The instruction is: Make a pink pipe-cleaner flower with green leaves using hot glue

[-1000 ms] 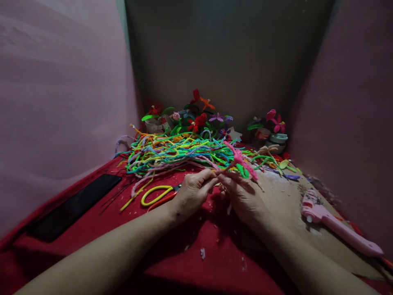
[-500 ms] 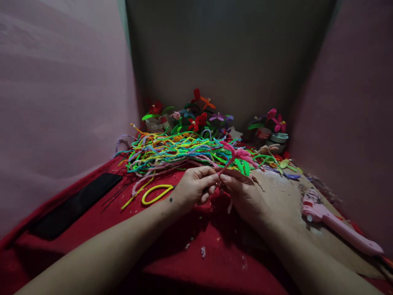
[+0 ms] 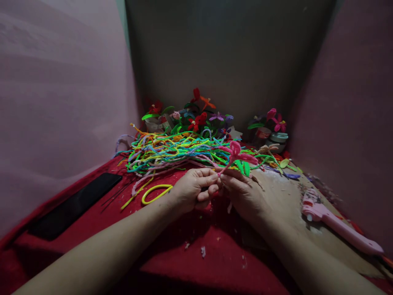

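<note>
A pink pipe-cleaner flower (image 3: pixel 236 153) with looped petals tilts up and to the right from between my hands. The fingertips of my left hand (image 3: pixel 198 186) pinch its twisted stem low down. Close against it, my right hand (image 3: pixel 242 188) also pinches the stem, thumb and fingers closed; part of its fingers is hidden. Just behind the hands, a heap of coloured pipe cleaners (image 3: pixel 172 151) lies on the red cloth (image 3: pixel 184 262). Bright green leaf loops (image 3: pixel 243 167) show right behind the flower.
A black phone (image 3: pixel 76 205) and a yellow-handled tool (image 3: pixel 156 193) lie on the left. To the right, a pink glue gun (image 3: pixel 340 229) rests on a cardboard sheet (image 3: pixel 282 205). Finished flowers (image 3: pixel 196 121) and a lidded jar (image 3: pixel 276 142) stand at the back.
The pink flower has turned about its stem, so its petals now show as clear, separate loops. Both hands keep nearly the same place, with the fingers shifted slightly.
</note>
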The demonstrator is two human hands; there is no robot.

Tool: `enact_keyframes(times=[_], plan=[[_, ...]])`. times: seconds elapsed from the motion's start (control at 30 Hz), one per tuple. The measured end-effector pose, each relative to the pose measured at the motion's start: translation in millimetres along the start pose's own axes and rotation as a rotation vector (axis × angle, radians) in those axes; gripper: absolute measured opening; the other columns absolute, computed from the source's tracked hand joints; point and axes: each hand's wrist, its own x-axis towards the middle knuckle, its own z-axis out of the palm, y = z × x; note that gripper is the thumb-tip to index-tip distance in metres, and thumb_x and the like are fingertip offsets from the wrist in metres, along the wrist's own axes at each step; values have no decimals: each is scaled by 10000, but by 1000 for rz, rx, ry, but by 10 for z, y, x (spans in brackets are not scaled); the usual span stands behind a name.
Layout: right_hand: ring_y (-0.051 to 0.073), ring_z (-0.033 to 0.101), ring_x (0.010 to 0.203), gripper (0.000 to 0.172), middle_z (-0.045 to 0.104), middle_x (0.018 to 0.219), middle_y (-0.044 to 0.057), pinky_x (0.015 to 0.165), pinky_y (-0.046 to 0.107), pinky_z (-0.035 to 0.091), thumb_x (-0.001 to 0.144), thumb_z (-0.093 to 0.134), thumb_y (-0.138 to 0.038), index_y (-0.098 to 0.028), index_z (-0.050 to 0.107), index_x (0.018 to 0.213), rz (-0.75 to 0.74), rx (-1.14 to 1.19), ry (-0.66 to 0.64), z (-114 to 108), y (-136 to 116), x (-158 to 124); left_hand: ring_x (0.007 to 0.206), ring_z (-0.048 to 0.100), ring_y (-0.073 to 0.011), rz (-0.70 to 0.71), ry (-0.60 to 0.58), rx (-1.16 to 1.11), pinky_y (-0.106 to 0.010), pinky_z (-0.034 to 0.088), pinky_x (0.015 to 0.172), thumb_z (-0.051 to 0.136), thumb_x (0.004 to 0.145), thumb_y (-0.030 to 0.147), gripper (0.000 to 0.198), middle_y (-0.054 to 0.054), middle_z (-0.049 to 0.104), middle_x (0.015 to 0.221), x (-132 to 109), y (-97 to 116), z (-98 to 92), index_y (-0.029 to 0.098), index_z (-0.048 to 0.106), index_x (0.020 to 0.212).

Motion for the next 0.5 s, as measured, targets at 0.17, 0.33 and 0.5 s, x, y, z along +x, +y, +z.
enact_keyframes(times=[0.17, 0.33, 0.5], plan=[[113, 546, 593, 159, 637, 663, 1, 561, 236, 422, 671, 652, -189, -182, 685, 826, 31, 4, -34, -17, 12, -2, 261, 242, 1, -1, -40, 23, -123, 244, 240, 537, 795, 279, 138, 69, 485, 499, 3, -1, -1, 142, 534, 775], [120, 546, 606, 53, 623, 651, -12, 580, 244, 417, 670, 664, -207, -194, 669, 721, -66, -63, -10, -34, 32, 0, 249, 216, -5, -26, -80, 37, -141, 248, 240, 503, 811, 290, 154, 78, 464, 478, 2, 17, 13, 141, 535, 790], [143, 547, 635, 107, 633, 685, 1, 612, 268, 418, 704, 613, -272, -201, 675, 754, -106, -234, 50, -65, 37, -2, 319, 385, -30, 149, 121, 453, -157, 291, 326, 444, 835, 351, 235, 43, 516, 549, 3, -1, 75, 140, 532, 779]])
